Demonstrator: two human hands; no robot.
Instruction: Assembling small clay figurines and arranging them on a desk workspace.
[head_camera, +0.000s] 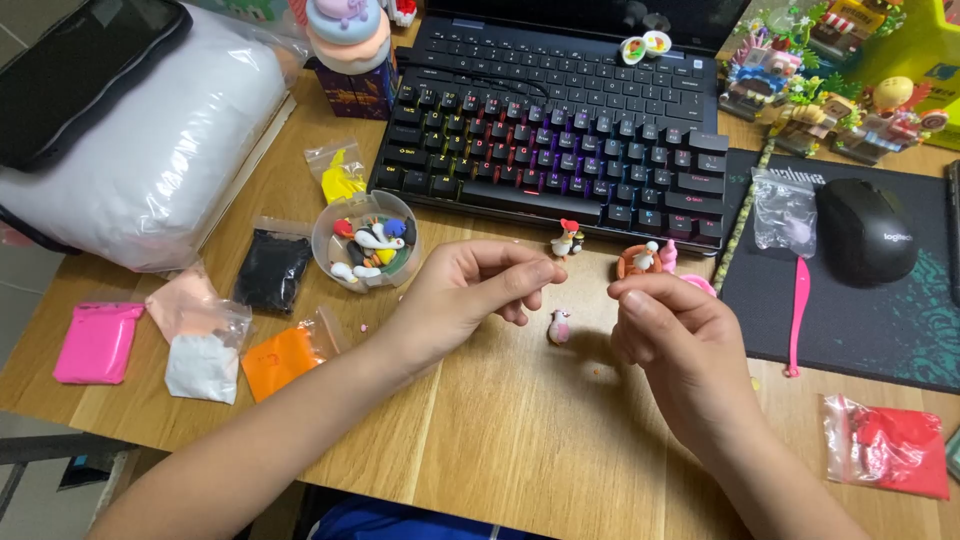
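Note:
My left hand (470, 290) hovers over the wooden desk (500, 440) with thumb and forefinger pinched together; whether a tiny bit of clay sits between them I cannot tell. My right hand (670, 330) is curled, its fingertips pinched near the left hand's. Between the two hands stands a small pink-and-white clay figure (559, 326). Behind them, by the keyboard's front edge, are a small clay bird with a red top (568, 239) and an orange clay piece with a white figure (640, 261).
A backlit keyboard (560, 150) and laptop sit behind. A round clear tub of clay figures (366, 241) and bags of pink (97, 342), white (203, 365), orange (282, 359), black (270, 268), yellow (342, 176) clay lie left. Mouse (865, 230), pink tool (797, 315), red clay bag (893, 447) right.

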